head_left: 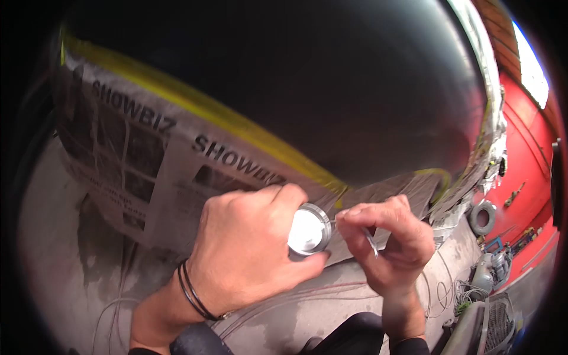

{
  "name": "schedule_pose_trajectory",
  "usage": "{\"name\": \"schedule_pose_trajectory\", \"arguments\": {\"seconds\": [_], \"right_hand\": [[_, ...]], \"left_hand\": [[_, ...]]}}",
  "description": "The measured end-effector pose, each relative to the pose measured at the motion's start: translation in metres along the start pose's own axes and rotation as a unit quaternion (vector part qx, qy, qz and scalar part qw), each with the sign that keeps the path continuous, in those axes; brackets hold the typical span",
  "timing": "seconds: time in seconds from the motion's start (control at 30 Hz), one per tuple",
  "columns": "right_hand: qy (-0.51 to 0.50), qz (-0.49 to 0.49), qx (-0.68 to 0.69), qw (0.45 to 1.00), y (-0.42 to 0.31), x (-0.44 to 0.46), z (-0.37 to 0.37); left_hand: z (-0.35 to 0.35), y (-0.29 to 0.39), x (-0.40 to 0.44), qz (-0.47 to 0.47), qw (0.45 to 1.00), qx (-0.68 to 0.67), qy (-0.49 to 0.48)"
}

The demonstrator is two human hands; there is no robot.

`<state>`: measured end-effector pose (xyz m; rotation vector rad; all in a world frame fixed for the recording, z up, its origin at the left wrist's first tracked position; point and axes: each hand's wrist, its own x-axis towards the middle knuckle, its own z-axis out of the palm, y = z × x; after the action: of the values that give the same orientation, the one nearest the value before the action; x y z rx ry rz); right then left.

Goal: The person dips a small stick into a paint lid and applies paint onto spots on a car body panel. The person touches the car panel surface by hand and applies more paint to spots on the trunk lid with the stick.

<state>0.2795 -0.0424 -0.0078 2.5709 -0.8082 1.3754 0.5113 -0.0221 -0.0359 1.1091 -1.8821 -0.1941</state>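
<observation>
- The round metal piece [307, 229] is in my left hand [251, 239], bright face towards me, its ridged rim towards my other hand.
- My left hand is curled closed around it, thumb below and fingers over the top.
- My right hand [395, 239] has thumb and fingertips pinched together on a thin silvery strip [371, 242], which runs slantwise down towards my palm.
- The piece lies between my hands, nearer my left; my right fingertips are just beside its right edge, where a slim bit bridges the narrow gap. I can't tell whether that bit is part of the strip.
- Glare washes out the face, my left hand covers its far side, and my fingers hide part of the strip.
- Beyond are newspaper sheets [177, 183], yellow tape [236, 118] edging a dark curved panel [331, 77], and hoses [296, 293] on the concrete floor [284, 322].
</observation>
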Motion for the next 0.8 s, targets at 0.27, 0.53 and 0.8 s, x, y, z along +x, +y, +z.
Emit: {"name": "schedule_pose_trajectory", "arguments": {"seconds": [0.27,0.53,0.8], "right_hand": [[0.058,0.054,0.087,0.993,-0.004,-0.001,-0.008],[0.231,0.002,0.068,0.971,0.011,0.034,-0.017],[0.285,-0.042,0.018,0.957,0.033,0.079,-0.030]], "left_hand": [[-0.008,0.008,0.008,-0.030,0.999,-0.004,-0.027],[-0.012,0.002,0.000,-0.014,0.999,-0.011,-0.045],[-0.009,0.003,0.000,-0.021,1.000,-0.004,-0.018]]}}
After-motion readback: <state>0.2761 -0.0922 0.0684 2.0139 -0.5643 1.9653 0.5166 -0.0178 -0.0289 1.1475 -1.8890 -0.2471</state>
